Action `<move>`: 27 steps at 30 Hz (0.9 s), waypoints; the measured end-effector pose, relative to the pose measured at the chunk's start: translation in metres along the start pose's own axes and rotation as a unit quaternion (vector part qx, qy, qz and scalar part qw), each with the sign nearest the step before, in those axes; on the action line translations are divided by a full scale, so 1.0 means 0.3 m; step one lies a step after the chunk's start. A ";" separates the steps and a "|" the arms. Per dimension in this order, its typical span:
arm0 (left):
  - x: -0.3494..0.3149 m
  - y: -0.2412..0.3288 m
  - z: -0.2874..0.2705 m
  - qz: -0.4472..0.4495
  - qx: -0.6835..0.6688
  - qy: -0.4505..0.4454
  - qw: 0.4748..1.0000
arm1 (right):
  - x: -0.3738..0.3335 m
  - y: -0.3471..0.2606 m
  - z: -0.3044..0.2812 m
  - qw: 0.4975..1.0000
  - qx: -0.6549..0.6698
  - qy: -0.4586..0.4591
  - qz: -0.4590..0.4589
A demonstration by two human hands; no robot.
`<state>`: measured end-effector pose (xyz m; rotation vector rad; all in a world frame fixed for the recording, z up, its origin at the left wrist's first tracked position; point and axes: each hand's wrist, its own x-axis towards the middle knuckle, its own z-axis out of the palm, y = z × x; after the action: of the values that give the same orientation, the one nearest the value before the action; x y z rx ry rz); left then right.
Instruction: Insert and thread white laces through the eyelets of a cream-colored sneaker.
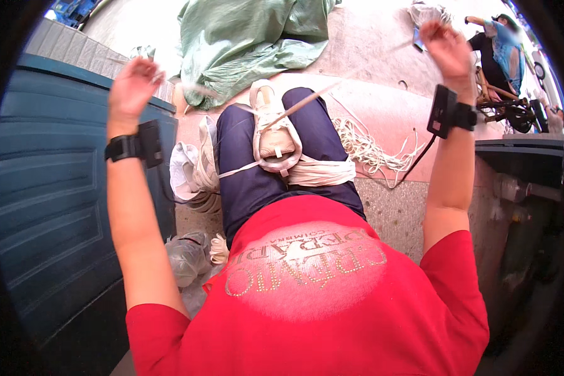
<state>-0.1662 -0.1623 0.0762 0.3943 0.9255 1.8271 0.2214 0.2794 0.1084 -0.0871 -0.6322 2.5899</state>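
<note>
A beige shoe (pixel 276 141) rests between my thighs, its opening toward me. Pale shoelaces (pixel 304 104) run out from it to both sides, smeared by motion. My left hand (pixel 133 88) is raised far to the left with curled fingers, a lace stretching toward it. Up at the far right, my right hand (pixel 447 53) is closed on the other lace, though its fingertips are blurred. A bundle of white laces (pixel 323 172) lies across my right thigh. Beside my left leg are more pale shoes (pixel 185 170), partly overlapping.
Loose white laces (pixel 373 147) are heaped on the floor to the right. A green tarp (pixel 250 47) lies ahead. A blue panelled door (pixel 50 182) stands close on the left; a dark cabinet (pixel 523 147) is at right. Another person (pixel 504 53) sits at far right. Clear plastic bags (pixel 187 260) lie lower left.
</note>
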 end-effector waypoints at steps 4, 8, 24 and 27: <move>-0.170 0.030 -0.172 0.020 -0.022 0.203 0.979 | -0.090 0.297 -0.178 0.969 -0.164 0.177 0.062; -0.151 -0.195 -0.062 -0.125 0.069 0.288 0.947 | -0.230 0.620 -0.129 0.788 -0.570 -0.002 0.233; -0.167 -0.651 0.231 -0.240 0.345 0.133 0.897 | -0.222 0.953 -0.111 0.505 -0.855 0.010 0.116; -0.182 -0.645 0.268 -0.230 0.380 0.155 0.882 | -0.234 0.986 -0.120 0.417 -0.906 -0.025 0.070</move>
<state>0.0320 -0.1390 -0.0078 0.3151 1.7946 1.0441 0.1631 0.0306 -0.0601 -0.6873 -3.0046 0.6381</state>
